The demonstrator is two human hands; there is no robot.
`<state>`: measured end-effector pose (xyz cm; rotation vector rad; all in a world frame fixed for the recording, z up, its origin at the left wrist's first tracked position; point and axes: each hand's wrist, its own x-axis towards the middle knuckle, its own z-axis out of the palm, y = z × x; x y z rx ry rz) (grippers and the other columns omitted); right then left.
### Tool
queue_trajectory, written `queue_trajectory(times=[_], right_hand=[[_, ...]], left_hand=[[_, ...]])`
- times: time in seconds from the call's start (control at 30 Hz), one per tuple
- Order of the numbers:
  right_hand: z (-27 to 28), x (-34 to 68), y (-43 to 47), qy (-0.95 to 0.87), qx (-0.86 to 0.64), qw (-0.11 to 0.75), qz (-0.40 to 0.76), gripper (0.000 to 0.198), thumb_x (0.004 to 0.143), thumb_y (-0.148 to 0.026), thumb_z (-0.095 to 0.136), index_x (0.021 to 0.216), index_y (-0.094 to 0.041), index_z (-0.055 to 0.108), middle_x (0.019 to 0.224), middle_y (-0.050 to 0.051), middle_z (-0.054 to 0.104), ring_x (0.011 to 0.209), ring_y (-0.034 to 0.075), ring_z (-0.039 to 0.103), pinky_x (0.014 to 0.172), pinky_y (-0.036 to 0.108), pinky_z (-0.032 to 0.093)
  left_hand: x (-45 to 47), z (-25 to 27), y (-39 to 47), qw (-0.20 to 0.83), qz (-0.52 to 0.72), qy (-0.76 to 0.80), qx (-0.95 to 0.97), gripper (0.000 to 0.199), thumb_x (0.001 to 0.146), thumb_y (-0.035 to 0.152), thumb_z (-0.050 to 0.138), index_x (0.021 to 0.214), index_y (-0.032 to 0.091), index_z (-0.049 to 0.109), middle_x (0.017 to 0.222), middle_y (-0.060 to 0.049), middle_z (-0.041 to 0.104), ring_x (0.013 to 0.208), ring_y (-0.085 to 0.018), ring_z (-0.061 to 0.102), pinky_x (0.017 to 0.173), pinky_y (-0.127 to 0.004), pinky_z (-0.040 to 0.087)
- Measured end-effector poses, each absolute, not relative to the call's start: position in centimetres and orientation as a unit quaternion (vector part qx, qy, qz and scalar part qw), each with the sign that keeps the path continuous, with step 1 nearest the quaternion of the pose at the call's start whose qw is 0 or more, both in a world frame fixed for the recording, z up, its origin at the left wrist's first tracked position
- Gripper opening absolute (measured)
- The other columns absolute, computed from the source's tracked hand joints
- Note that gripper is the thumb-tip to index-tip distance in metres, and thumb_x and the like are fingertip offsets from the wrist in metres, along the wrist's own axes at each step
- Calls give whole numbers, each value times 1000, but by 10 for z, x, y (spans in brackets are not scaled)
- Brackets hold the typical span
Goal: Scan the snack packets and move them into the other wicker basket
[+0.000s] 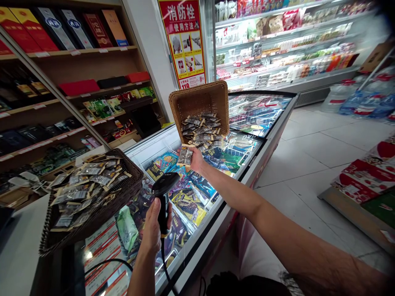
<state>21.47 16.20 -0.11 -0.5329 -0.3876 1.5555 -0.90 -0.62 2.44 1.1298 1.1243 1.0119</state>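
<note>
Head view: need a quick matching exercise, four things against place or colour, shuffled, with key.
Things
1. scanner
2. single packet
3. dark basket
4. poster

Place or colour
A. left of the hand-held device, heaped with packets
B. red and yellow
C. held in the right hand
D. held upright in the left hand

Pairs: 1-D, 2-C, 3-A, 4-B

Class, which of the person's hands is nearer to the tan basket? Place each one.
Right. The right hand holds a packet just in front of the tan basket; the left hand, gripping the scanner, is farther from it, nearer the camera.
</note>
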Motion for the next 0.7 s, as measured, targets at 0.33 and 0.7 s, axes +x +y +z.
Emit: queue_trajectory(times=[0.33,0.7], right_hand=[[2,213,160,-139,-234,679,682,23,85,-32,51,101,-20,62,76,5,73,77,23,72,71,37,61],[3,214,162,-171,-227,668,687,30,83,-42,50,100,-21,61,75,7,72,77,28,72,70,44,62]], left_hand=[[-6,28,-9,576,430,499,484,72,65,88,68,84,19,62,54,5,52,39,-8,37,39,-21,30],[-11,25,-8,590,427,484,485,67,71,85,67,78,19,62,50,4,48,40,-10,40,40,-22,31]])
